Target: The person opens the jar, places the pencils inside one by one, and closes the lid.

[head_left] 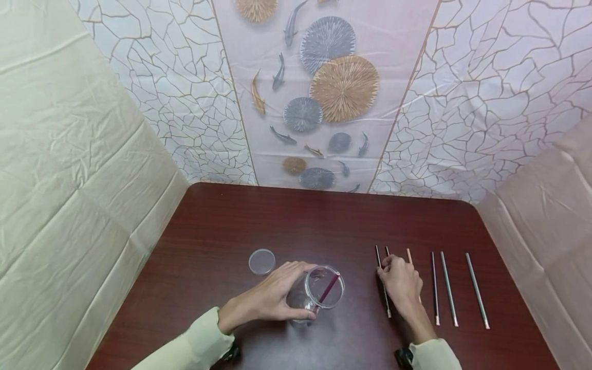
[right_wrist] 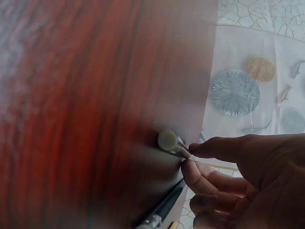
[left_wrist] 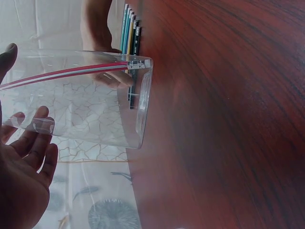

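Note:
My left hand [head_left: 277, 293] grips a clear jar [left_wrist: 86, 107] around its side. Inside the jar, a red striped pencil [left_wrist: 71, 74] leans, its eraser end at the base in the left wrist view. Over the left end of a row of pencils, my right hand [head_left: 401, 281] pinches the leftmost black pencil [head_left: 387, 303] between thumb and index finger. The right wrist view shows that pencil's pale eraser [right_wrist: 167, 140] just beyond the fingertips. A second dark pencil [right_wrist: 169, 200] lies close beside it, partly hidden by the hand in the head view.
A round clear lid [head_left: 262, 262] lies left of the jar. A yellow pencil [head_left: 409, 255] is partly under my right hand. Further right lie a dark pencil [head_left: 435, 288] and two teal pencils [head_left: 448, 288]. Patterned cloth [head_left: 310, 144] hangs behind the brown table [head_left: 222, 216].

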A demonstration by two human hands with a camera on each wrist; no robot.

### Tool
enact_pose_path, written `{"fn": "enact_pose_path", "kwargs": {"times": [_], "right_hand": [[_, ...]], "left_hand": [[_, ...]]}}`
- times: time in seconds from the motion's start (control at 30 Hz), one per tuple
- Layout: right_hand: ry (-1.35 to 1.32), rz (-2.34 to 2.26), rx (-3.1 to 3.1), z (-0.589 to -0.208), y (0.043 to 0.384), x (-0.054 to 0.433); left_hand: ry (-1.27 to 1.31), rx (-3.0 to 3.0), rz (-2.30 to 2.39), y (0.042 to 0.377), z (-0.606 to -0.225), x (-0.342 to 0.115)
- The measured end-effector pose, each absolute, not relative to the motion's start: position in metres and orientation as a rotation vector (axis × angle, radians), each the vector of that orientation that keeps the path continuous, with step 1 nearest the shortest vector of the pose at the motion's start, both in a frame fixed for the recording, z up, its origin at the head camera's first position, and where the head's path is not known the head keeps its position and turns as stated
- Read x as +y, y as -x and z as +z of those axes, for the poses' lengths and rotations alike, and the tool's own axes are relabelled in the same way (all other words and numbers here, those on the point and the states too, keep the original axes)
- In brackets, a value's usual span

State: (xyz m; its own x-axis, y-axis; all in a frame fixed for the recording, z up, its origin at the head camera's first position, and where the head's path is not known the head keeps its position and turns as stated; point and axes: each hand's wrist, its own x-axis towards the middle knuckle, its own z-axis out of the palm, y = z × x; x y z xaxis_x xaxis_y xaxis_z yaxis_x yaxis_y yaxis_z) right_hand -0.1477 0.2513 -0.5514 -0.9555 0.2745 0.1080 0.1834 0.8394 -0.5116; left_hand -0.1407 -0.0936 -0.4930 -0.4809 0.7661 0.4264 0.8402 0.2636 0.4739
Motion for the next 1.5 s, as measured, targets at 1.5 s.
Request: {"fn": "enact_pose_path", "kwargs": {"times": [1.5], "right_hand": [[0.328,0.869,-2.706,-0.486,0.146,0.244]], "left_hand": [[1.532,-2.388,-1.009,0.140,-0.492,-0.095]]}}
